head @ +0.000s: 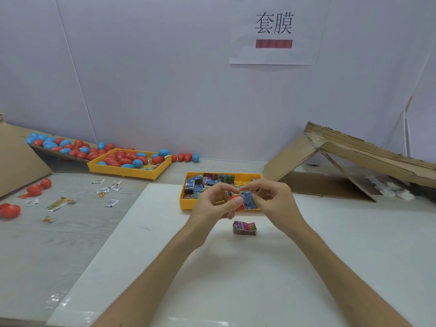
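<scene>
Head view. The red egg is held in mid-air over the near edge of the sleeve tray, with a blue film sleeve partly over its right end. The left hand grips the egg, fingers curled round it. The right hand pinches the sleeve between thumb and fingertips.

Step, as judged: sliding the sleeve onto the egg, only just begun, some red showing. The next move likely needs the sleeve mouth kept open and the egg pushed in straight, or the film may crease.

A pink sleeve lies on the white board, just below the hands. The egg tray sits far left, the cardboard box to the right.
</scene>
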A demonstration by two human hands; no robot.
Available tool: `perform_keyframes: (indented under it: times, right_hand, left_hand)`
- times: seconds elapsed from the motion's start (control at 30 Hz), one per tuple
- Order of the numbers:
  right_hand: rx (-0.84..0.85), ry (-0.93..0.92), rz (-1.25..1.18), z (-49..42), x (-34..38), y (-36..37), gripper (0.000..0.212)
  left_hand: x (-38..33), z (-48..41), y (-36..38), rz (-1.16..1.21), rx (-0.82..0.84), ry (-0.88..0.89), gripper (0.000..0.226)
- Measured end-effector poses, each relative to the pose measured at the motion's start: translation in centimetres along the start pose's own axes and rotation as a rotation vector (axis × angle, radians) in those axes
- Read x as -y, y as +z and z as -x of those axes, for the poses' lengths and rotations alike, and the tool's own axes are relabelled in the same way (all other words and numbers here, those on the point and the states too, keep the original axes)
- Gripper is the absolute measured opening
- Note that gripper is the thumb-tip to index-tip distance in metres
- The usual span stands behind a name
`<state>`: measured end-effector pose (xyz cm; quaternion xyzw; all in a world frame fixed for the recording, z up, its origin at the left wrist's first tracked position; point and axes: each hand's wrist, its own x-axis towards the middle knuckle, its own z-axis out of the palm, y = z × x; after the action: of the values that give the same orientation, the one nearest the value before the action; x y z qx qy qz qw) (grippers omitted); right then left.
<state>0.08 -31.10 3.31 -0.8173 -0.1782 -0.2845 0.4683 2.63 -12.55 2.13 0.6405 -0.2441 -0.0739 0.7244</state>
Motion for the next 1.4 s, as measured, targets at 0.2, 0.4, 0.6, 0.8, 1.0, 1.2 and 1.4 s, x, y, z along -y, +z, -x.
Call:
perform_keyframes:
  times: [0.2, 0.4, 0.6, 0.8, 1.0, 1.2, 1.4]
  right_hand:
    - [-0.07, -0.111, 0.15, 0.3, -0.3, 0.2, 0.029]
    - [-0.129, -0.114, 0.142, 0.6, -0.1, 0.7, 0.026]
    - [-0.109, -0.102, 0.131, 0.6, -0.1, 0.8, 0.028]
    - [-0.118, -0.003, 0.067, 0.1, -0.2, 0.2, 0.027]
    - [-0.059, 0.076, -0.058, -0.1, -0.3, 0.1, 0.024]
    - [-0.009, 0.148, -0.188, -0.2, 0.2, 0.3, 0.014]
    - [0.054, 0.323, -0.391, -0.3, 0.5, 0.4, 0.014]
  left_hand:
    - [-0.2, 0.0, -0.2, 0.011, 0.021, -0.008, 0.036]
    - [-0.4, -0.1, -0.3, 0.01, 0.025, -0.014, 0.031]
    - [-0.4, 0.0, -0.4, 0.007, 0.029, -0.022, 0.028]
    - [-0.1, 0.0, -0.2, -0.008, 0.021, -0.01, 0.015]
    - [0.0, -0.1, -0.2, -0.022, -0.064, -0.009, 0.012]
    - [-0.1, -0.3, -0.3, -0.017, -0.179, 0.06, 0.016]
    - [0.2, -0.2, -0.2, -0.281, -0.229, 0.218, 0.025]
